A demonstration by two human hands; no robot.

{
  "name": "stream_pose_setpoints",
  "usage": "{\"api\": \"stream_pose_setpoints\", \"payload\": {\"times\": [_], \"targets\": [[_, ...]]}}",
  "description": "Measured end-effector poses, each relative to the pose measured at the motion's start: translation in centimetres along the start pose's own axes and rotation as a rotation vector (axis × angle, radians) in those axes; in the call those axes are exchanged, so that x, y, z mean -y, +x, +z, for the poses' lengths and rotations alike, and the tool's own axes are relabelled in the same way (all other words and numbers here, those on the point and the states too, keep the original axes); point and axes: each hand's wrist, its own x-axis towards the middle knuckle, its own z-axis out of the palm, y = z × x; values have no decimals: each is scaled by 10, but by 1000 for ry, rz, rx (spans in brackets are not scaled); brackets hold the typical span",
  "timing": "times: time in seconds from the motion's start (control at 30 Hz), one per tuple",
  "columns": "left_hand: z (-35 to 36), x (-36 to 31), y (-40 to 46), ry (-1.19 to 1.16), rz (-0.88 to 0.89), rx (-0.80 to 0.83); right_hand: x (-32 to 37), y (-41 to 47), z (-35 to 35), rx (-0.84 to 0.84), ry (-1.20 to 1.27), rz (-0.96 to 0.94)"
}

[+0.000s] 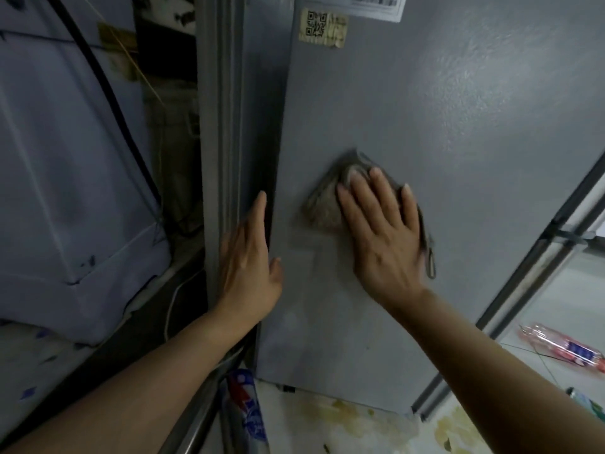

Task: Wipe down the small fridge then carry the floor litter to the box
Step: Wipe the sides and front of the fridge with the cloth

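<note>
The small grey fridge point(442, 126) fills most of the view, its broad flat side panel facing the camera, and everything else is placed here against it. The right hand point(383, 234) lies flat on that panel about halfway up, fingers straight and spread, pressing a grey-brown cloth point(322, 204) against the metal; the cloth sticks out past the fingertips toward the upper left, and a small hanging loop of it dangles at the outer edge of the palm. The left hand point(250, 260) rests open at the fridge's left edge, fingers straight and pointing up along the corner beside the door gasket point(226, 126), the thumb lying on the side panel. Near the top of the panel a worn yellowish QR-code sticker point(322, 27) is stuck on, and a white label point(378, 4) sits just to the right of it at the top of the frame. Left of the fridge hangs a pale blue sheet point(65, 158) with a black cable point(108, 93) running down across it. At the foot of the fridge, to the right, a crumpled clear plastic bottle with a red label point(563, 347) lies on the pale tiled floor point(540, 322), and below the fridge's lower left corner a blue, red and white wrapper point(248, 411) lies on the ground.
</note>
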Motion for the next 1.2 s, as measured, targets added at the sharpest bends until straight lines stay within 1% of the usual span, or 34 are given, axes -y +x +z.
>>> {"api": "stream_pose_setpoints", "payload": {"times": [0.07,0.13,0.27,0.33,0.4,0.5,0.57,0.6,0.67,0.77,0.87,1.0,1.07,1.1,1.2], "targets": [[1,9,-2,-134,-75,39,9,13,2,-19,-28,59],[4,15,-3,-226,-112,28,22,3,8,11,-36,18],[10,27,-11,-348,-201,49,44,-41,21,244,-33,-331],[12,35,-16,-392,-276,81,43,-44,21,295,-65,-396],[12,44,-20,-431,-333,111,43,-30,21,239,-40,-336],[14,57,-21,-455,-382,138,48,13,26,16,14,-162],[16,64,-21,-460,-403,146,53,29,33,-92,0,-116],[18,67,-22,-464,-417,149,55,29,37,-119,-2,-121],[23,71,-24,-486,-449,142,61,14,46,-94,18,-183],[29,77,-30,-516,-481,113,73,-28,59,79,20,-345],[32,85,-36,-463,-478,127,85,-68,65,239,-51,-409],[32,86,-44,-434,-426,223,88,-84,60,334,-95,-446],[33,78,-43,-397,-384,242,75,-75,50,309,-79,-433],[33,73,-41,-368,-357,236,64,-68,43,265,-65,-406],[35,52,-32,-305,-249,178,23,-45,20,70,-42,-290]]}}
